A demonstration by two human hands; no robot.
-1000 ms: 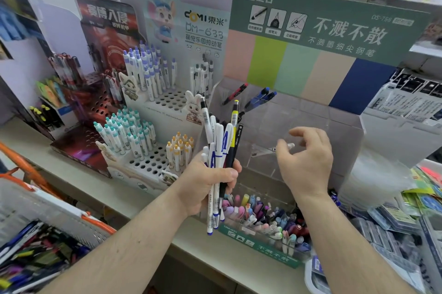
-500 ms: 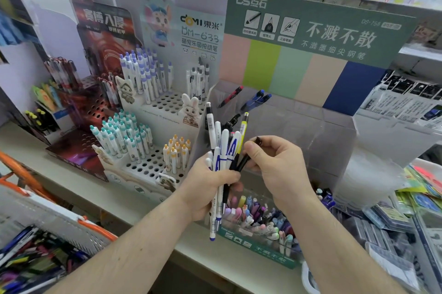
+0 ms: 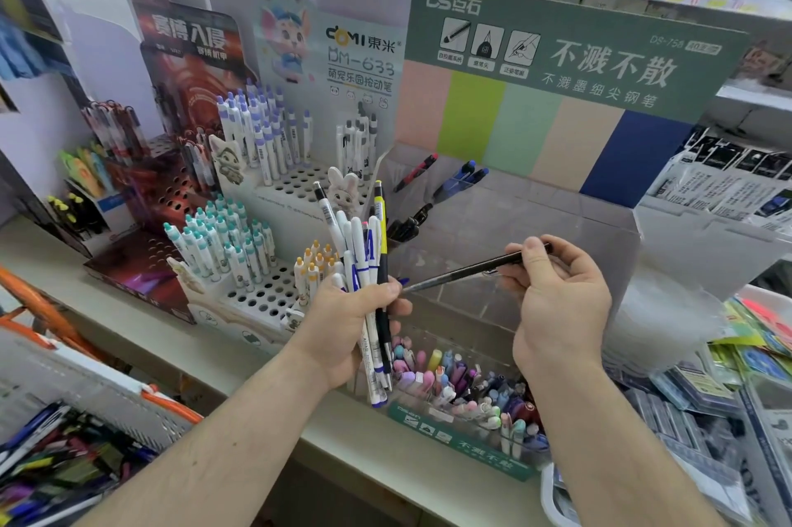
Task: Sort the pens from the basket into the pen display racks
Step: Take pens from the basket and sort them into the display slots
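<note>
pens: bundle of mostly white pens [image 3: 364,269] plus one yellow-topped, upright in the left hand; one black pen [image 3: 467,269] apart from the bundle, in the right hand
left hand [image 3: 351,321]: fingers wrapped round the bundle at mid-length; tips stick out below the palm, caps fan out above
right hand [image 3: 557,303]: thumb and fingers pinch the black pen near its upper end; pen lies near-level, point toward the left hand, close to the bundle
basket [image 3: 85,389]: lower left, white mesh wall with orange rim; mixed pens inside
white rack [image 3: 274,295]: on the counter [image 3: 265,389], behind the left hand; teal-capped, orange-capped and purple-capped pens stand in its holes; many holes bare
clear rack [image 3: 535,226]: behind the right hand, under the green sign [image 3: 578,51]; a red pen and blue pens lean in the back tier; pastel pens in the front tray
red rack [image 3: 141,265]: far left of the white rack
</note>
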